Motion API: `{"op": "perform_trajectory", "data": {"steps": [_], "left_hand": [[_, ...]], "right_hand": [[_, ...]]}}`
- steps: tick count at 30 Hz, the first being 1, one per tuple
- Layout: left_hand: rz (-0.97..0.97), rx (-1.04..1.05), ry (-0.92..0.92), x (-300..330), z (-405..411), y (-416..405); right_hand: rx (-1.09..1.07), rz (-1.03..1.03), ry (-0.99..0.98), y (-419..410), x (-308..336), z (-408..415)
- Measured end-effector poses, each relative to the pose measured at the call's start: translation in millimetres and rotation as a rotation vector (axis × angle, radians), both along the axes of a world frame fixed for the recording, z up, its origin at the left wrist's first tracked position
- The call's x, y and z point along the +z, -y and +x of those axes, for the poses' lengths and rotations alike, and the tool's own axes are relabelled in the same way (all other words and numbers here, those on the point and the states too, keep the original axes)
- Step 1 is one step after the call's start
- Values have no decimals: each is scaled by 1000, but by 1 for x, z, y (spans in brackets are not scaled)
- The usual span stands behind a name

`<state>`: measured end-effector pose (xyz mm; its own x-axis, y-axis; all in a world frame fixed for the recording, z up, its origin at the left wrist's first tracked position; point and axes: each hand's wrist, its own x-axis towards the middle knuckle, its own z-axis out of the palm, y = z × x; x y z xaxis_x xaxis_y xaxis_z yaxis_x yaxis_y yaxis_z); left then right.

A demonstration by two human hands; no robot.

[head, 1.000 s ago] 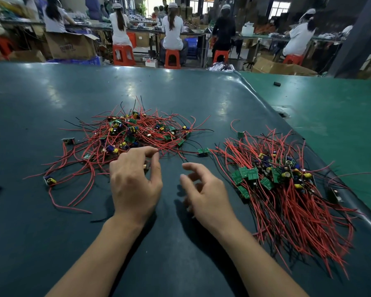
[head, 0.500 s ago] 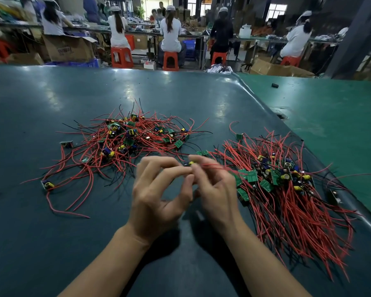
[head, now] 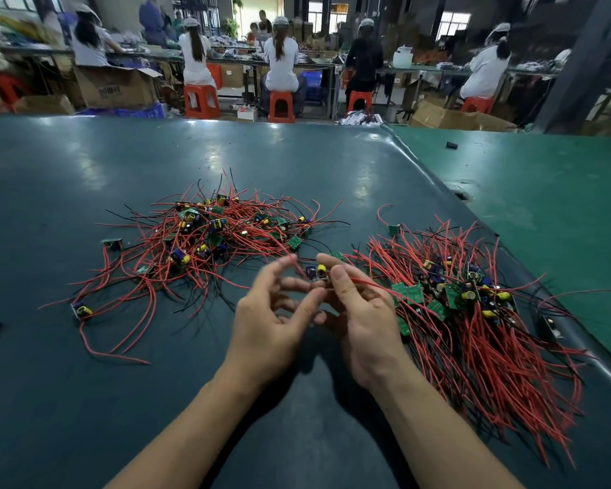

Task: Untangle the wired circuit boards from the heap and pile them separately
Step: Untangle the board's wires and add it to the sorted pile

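**One board held between heap and sorted pile**

Head view. Our right hand (head: 358,321) pinches a small circuit board with yellow and blue components (head: 319,271); its red wire trails right. Our left hand (head: 274,314) hovers beside it, fingers loosely spread, probably to free the leads. The tangled heap (head: 209,238) lies toward the dark green tabletop's (head: 85,178) far edge, the sorted pile (head: 473,312) at its right edge. Stray wires cross between them.

Two bare forearms, sleeveless to the frame's lower edge, end in an ungloved left hand (head: 267,322) and right hand (head: 362,322) with short nails, no rings.
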<state>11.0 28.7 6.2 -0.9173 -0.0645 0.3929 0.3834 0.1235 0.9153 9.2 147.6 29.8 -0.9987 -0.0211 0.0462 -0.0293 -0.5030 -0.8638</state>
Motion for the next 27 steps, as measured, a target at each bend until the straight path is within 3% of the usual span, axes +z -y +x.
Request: {"op": "perform_trajectory", "data": {"steps": [2,4,8,12,17,22,27], "left_hand": [[186,94,-10,3,-5,2],[253,137,-25,7,-7,6],[174,-22,109,5,-5,4],[62,-171,80,3,0,-1],[139,-88,75,8,2,-2],[54,21,-8,7,1,-1],[232,141,-10,10,-5,3]], "right_hand": [[28,-51,-7,-1,1,0],[58,-81,15,-5,2,-1],[109,-149,90,-11,2,-4],[94,-71,82,-14,2,-6],[64,195,-17,-12,-2,-2],[-31,222,-59,-9,-2,-2],[-145,253,-75,-5,-7,-4]]}}
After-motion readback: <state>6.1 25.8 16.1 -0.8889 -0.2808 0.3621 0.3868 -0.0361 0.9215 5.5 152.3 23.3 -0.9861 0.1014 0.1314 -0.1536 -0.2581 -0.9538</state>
